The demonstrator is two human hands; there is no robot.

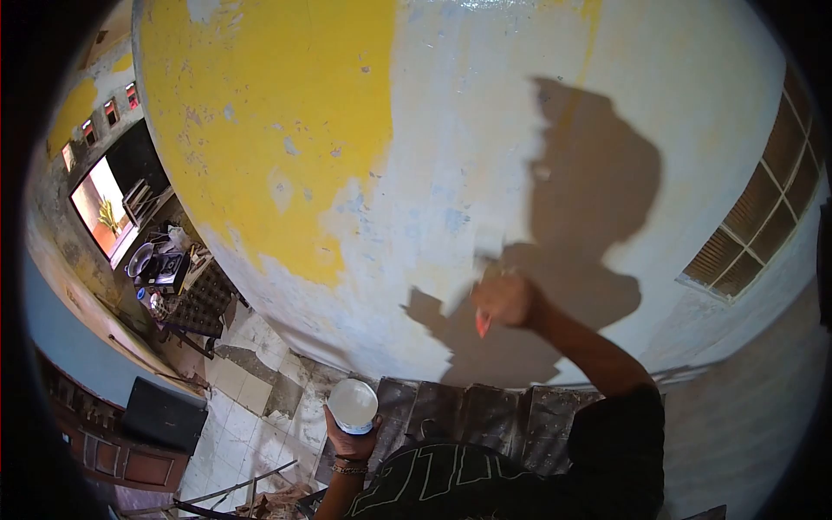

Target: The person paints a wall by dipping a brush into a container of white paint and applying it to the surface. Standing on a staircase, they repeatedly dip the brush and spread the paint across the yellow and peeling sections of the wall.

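Note:
My right hand [505, 300] is closed around a brush with a red handle [483, 324], raised close to the wall [433, 173]. The bristle end, blurred, points up at the whitish part of the wall. Lower down, my left hand [353, 441] holds a round tub [353, 406] from below, with pale white contents showing at its open top. Yellow paint [269, 113] with chipped spots covers the wall's left part; the rest is whitish with faint blue patches. A dark shadow of my body and arm falls across the wall.
Dark padded seats [459, 412] stand along the wall's foot. A latticed window [763, 208] is at the right. To the left, a cluttered table [198, 303] stands by an opening, with a black panel [165, 414] and wooden furniture [130, 464] nearer. Pale floor tiles [247, 425] lie between.

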